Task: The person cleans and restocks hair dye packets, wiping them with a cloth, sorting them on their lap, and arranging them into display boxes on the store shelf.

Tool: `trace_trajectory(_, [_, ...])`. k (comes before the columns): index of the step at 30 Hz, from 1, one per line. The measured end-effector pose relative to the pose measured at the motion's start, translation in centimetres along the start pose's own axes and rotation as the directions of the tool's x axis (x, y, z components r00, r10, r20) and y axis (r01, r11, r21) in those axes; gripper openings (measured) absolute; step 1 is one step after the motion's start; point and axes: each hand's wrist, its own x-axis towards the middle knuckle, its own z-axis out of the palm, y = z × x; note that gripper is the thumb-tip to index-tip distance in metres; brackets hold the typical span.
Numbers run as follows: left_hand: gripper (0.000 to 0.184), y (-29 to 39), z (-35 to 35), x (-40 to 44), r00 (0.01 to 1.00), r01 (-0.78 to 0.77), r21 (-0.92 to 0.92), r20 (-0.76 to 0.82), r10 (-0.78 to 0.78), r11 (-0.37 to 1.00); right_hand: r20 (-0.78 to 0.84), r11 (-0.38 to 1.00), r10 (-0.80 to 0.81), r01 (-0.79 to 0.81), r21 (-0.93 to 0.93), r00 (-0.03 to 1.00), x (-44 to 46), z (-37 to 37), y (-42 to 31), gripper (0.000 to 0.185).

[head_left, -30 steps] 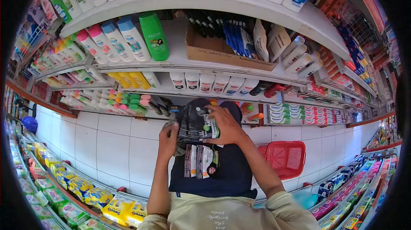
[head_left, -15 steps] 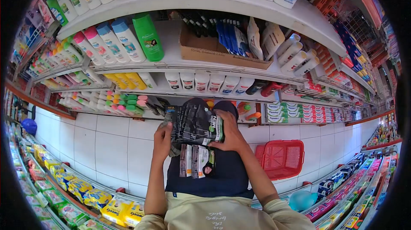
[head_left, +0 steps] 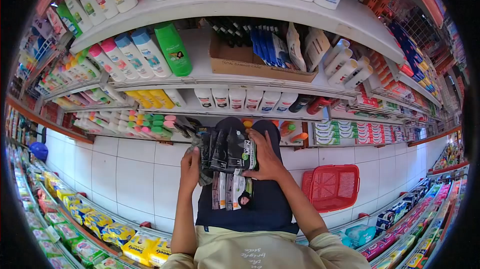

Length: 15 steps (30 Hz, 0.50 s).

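Observation:
A bundle of black sachet packs (head_left: pixel 224 150) is held between my two hands above my lap. My left hand (head_left: pixel 190 165) pinches its left edge, along with a grey cloth-like thing (head_left: pixel 204 177). My right hand (head_left: pixel 265 156) grips the right end, thumb below and fingers over the top, beside white and green lettering. Just under the bundle, packs with a pink edge and a face picture (head_left: pixel 232 191) rest on my dark-clothed lap (head_left: pixel 245 217).
A red basket (head_left: pixel 331 187) stands on the tiled floor to the right. Ahead, shelves (head_left: pixel 200 76) hold bottles, a cardboard box (head_left: pixel 260 66) of pouches, and toothpaste boxes (head_left: pixel 345 133). Yellow packs (head_left: pixel 142 246) line a lower-left shelf; a blue round object (head_left: pixel 38 151) is at far left.
The black packs have shifted within my hands and are now spread in a flatter, more even row. My right hand has moved to their right end. The view has shifted slightly.

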Motion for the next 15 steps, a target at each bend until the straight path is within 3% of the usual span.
trace_trajectory(9, [0.041, 0.1, -0.5, 0.4, 1.0, 0.001, -0.006, -0.002, -0.001, 1.0, -0.07, 0.999, 0.042, -0.04, 0.034, 0.997, -1.9, -1.8, 0.7, 0.114])
trace_trajectory(12, [0.042, -0.3, -1.7, 0.7, 0.996, -0.086, 0.081, -0.015, 0.087, 0.993, -0.123, 0.993, 0.045, -0.031, 0.111, 0.991, -2.9, -2.7, 1.4, 0.111])
trace_trajectory(13, [0.041, 0.9, -2.0, 0.6, 0.998, -0.036, 0.129, -0.05, 0.043, 0.991, -0.149, 0.99, 0.039, -0.018, 0.141, 0.988, -2.9, -3.0, 1.3, 0.11])
trace_trajectory(15, [0.04, 3.4, -3.2, -0.1, 0.991, 0.068, 0.219, -0.124, -0.041, 0.973, -0.272, 0.989, 0.08, -0.041, 0.145, 0.959, -2.7, -3.9, 0.9, 0.085])
